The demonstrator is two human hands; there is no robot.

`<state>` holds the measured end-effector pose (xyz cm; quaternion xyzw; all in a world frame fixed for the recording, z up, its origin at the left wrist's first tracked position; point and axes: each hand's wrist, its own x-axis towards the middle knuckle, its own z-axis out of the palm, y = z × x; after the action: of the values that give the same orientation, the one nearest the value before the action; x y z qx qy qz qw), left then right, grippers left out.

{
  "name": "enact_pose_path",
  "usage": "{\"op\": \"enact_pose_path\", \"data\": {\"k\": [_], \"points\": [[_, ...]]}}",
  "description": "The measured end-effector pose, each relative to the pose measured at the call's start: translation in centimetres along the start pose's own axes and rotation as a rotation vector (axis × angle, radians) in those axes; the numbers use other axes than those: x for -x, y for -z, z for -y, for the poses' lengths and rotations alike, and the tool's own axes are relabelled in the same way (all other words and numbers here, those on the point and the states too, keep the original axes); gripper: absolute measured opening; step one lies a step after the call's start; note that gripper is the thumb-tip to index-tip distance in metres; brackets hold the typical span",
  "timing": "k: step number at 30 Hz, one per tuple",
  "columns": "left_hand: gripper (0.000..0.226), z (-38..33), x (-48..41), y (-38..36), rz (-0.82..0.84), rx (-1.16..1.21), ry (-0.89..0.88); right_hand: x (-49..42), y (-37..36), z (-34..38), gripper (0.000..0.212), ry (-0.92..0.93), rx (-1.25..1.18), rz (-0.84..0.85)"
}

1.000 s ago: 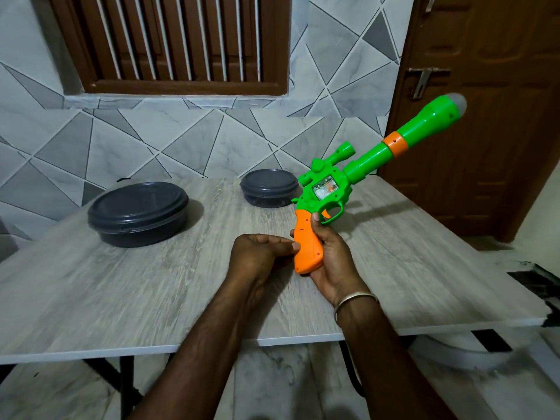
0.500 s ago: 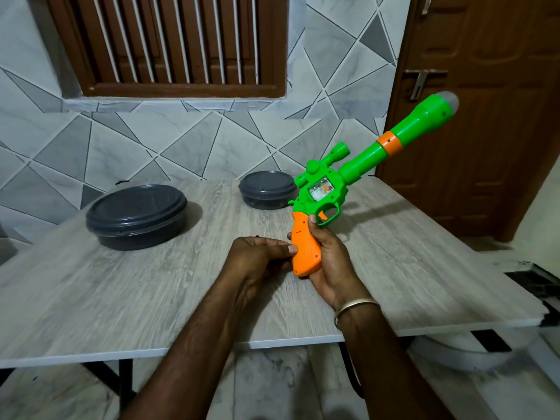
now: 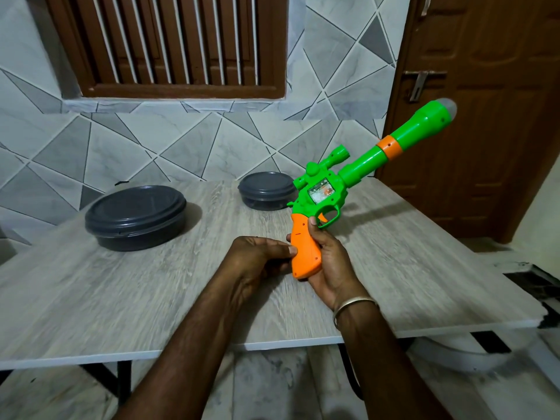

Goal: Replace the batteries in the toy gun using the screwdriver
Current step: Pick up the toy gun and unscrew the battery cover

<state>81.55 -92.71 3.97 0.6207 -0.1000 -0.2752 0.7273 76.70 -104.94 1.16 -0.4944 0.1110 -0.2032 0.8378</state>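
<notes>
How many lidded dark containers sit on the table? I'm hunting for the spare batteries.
2. A larger dark round container on the table's left, a smaller dark round container farther back, partly behind the toy gun.

The far side of the toy gun (image 3: 325, 198) grip is covered by the right hand (image 3: 331, 263). What the curled left hand (image 3: 257, 259) encloses cannot be told. The table (image 3: 91, 298) is cut off at left; the door (image 3: 491, 86) at top and right.
</notes>
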Motion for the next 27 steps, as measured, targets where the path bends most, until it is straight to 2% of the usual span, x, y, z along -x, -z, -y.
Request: {"op": "enact_pose_path", "data": {"k": [4,6,15,20,27], "points": [[0.001,0.0,0.0,-0.1,0.012,-0.018,0.005,-0.3,0.4,-0.3,0.046,-0.008,-0.007,0.033],[0.004,0.1,-0.1,-0.1,-0.004,-0.037,-0.016,-0.4,0.5,-0.3,0.051,-0.008,-0.037,0.037],[0.003,0.1,-0.5,-0.1,-0.086,-0.254,-0.224,-0.8,0.7,-0.6,0.058,-0.022,-0.043,0.018],[0.006,0.1,-0.7,-0.2,-0.099,-0.313,-0.305,-1.1,0.8,-0.9,0.057,-0.021,-0.042,0.017],[0.008,0.4,-1.3,0.0,-0.136,-0.365,-0.329,-1.0,0.7,-0.9,0.052,-0.012,-0.064,0.026]]}}
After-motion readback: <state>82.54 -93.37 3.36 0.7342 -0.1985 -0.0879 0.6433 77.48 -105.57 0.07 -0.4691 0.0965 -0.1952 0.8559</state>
